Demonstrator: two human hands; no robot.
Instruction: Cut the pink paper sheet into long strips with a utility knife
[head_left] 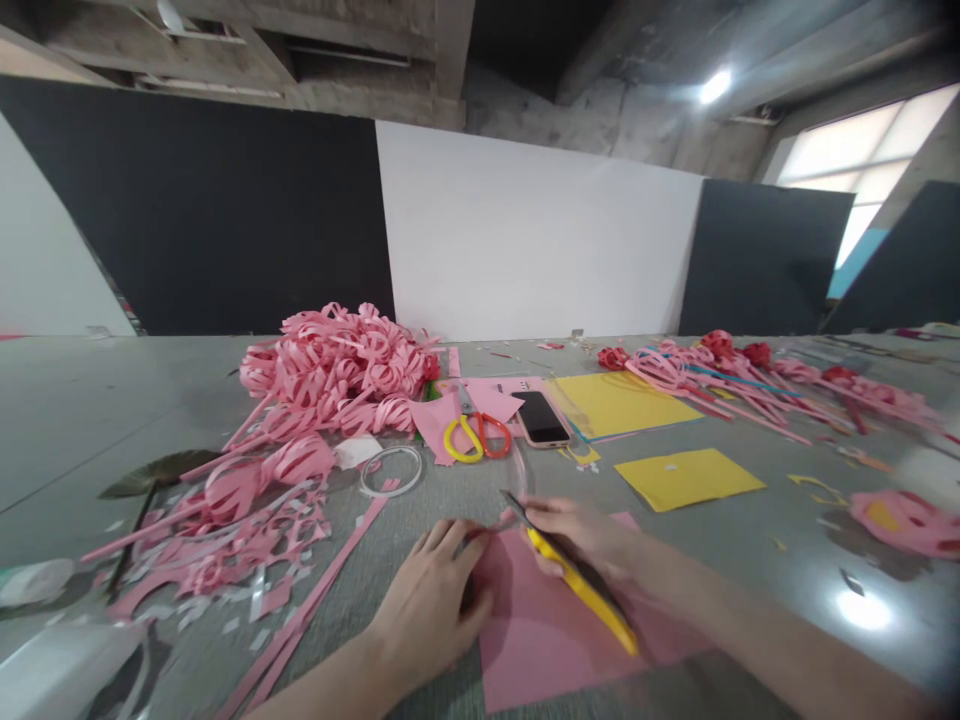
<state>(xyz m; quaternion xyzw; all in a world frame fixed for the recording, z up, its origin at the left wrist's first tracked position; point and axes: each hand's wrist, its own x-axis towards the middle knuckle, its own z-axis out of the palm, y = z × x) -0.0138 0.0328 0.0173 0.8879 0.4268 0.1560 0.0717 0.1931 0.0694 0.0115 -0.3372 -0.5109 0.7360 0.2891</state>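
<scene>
Left hand (431, 588): at edge of flat pink paper sheet (532, 650); cannot tell whether grip holds anything.
Right hand (589, 535): grip wrapped around slim yellow-and-black hand tool (589, 594) above sheet.

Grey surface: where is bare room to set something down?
Free: left of the pink paper pile; right, between the nearer yellow sheet and the right forearm. Crowded: around the loose scissors and phone, and among the pink scraps.
</scene>
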